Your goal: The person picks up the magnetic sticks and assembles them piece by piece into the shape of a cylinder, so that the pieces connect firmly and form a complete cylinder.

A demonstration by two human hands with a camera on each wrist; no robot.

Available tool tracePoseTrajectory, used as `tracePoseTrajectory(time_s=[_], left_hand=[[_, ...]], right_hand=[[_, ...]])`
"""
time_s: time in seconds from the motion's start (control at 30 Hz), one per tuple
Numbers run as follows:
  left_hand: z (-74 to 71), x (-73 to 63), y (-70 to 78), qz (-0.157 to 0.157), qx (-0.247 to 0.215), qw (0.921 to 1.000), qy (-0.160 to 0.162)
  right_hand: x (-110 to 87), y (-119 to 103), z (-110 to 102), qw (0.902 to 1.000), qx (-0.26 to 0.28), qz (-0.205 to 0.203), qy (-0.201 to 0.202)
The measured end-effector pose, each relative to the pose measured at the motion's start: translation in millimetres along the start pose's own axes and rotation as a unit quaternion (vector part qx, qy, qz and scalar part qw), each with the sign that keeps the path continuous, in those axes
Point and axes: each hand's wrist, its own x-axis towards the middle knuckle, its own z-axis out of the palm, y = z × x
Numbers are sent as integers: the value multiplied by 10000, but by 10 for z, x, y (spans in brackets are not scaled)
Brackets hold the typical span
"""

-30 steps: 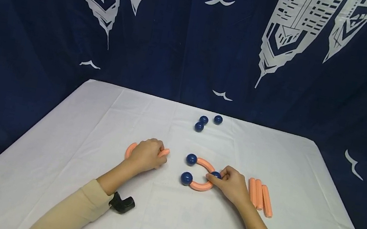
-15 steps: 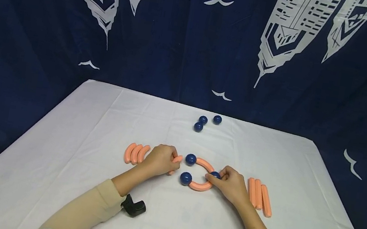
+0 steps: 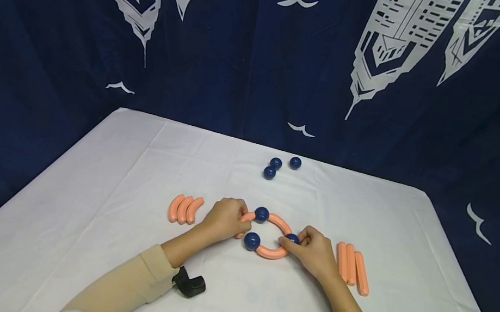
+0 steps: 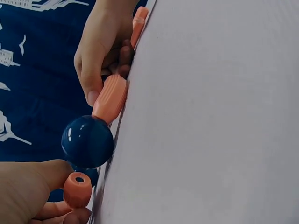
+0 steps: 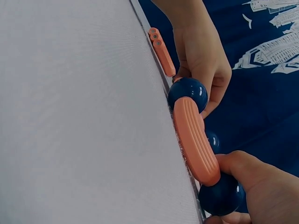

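In the head view, my left hand [image 3: 226,217] pinches a curved orange rod [image 3: 247,217], whose far end meets the upper blue ball [image 3: 261,214]. Its near end, with a small hole, faces the camera in the left wrist view [image 4: 77,191]. My right hand [image 3: 317,251] grips another blue ball [image 3: 292,238] between thumb and fingers. From that ball, one curved orange rod [image 3: 280,223] runs to the upper ball and a second curved rod [image 3: 270,253] to the lower blue ball [image 3: 252,241]. The right wrist view shows the lower rod [image 5: 194,140] between two balls.
Several loose curved orange rods [image 3: 183,209] lie left of the left hand. Straight orange rods [image 3: 353,267] lie beside the right forearm. Loose blue balls [image 3: 269,172] sit toward the back of the white-covered table [image 3: 123,289]. A dark blue patterned cloth [image 3: 245,67] hangs behind.
My left hand has carried a curved orange rod rightward from the loose curved rods to the upper blue ball, which has shifted slightly. The right hand keeps its grip in place.
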Motion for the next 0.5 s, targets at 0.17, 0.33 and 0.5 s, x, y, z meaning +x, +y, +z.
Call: tracePoseTrajectory(time_s=[0.17,0.33,0.5], left_hand=[[57,22,2,108,52,9996,242],[111,33,-1,239,23,9985,492],[164,33,-8,417,-76,9964,732]], right_hand=[[-8,-2,-2,10000,44,-57,-32],[-6,3,0,9999,47,-98,-43],[-3,11,4,9999,36,-88,-75]])
